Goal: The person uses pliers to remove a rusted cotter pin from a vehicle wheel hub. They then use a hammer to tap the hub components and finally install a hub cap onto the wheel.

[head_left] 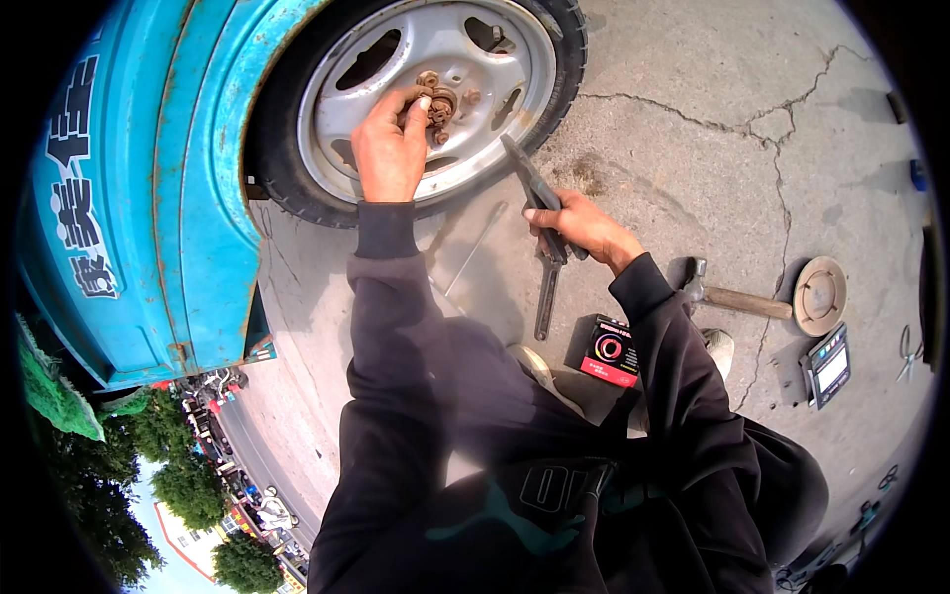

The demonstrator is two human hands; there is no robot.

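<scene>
Here's the left hand [391, 148] up at the rusty hub [441, 107], in the middle of the wheel [435, 35] at the far left, the turquoise bodywork [213, 109] just to its left. That grip is a near-closed pinch, thumb and forefinger almost together, but whether a small part sits between them I can't tell. Over to the right, the right hand [579, 228] has its fingers wrapped firmly round a long dark metal tool [536, 180], its tip angled back near the tyre's edge; a wrench [546, 302] shows below, and whether it is held or lying on the ground is unclear. Now, handling: the hub hardware looks stiff, gritty, rough with rust, so little slip there, though flakes could come away; best taken by its outer edges with the fingertips. The wheel itself must be heavy and rigid. The dark tool looks hard, fairly weighty, possibly slick if greasy, so a full wrap low on the handles suits it, well back from the tip.
</scene>
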